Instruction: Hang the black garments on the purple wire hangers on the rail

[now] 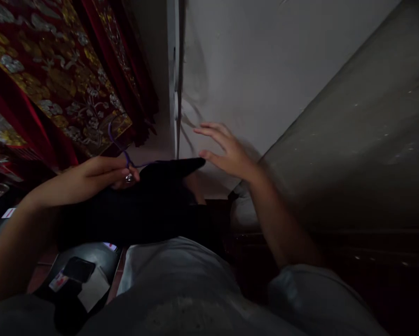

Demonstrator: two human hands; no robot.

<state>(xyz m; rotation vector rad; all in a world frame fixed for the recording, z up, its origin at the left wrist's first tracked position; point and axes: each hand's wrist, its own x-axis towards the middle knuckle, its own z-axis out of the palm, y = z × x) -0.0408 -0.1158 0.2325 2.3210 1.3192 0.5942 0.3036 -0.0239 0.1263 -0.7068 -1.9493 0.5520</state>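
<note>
My left hand [107,172] is closed around the neck of a thin purple clothes hanger [111,135], its hook rising above my fingers. Black cloth, likely a garment [139,210], drapes from the hanger and spreads across my lap area. A stiff-looking point of that cloth reaches right toward my right hand [226,151]. The fingers of my right hand are spread, the thumb close to the cloth's tip; whether they touch I cannot tell. Part of the hanger is hidden under the cloth and my left fingers.
Red curtains embroidered in gold and silver [72,70] hang at the left. A pale wall [251,60] and a grey, sheet-like surface [363,130] are ahead and right. Lower left, a dark phone-like object [79,269] and a pale paper [94,288] lie on a grey surface.
</note>
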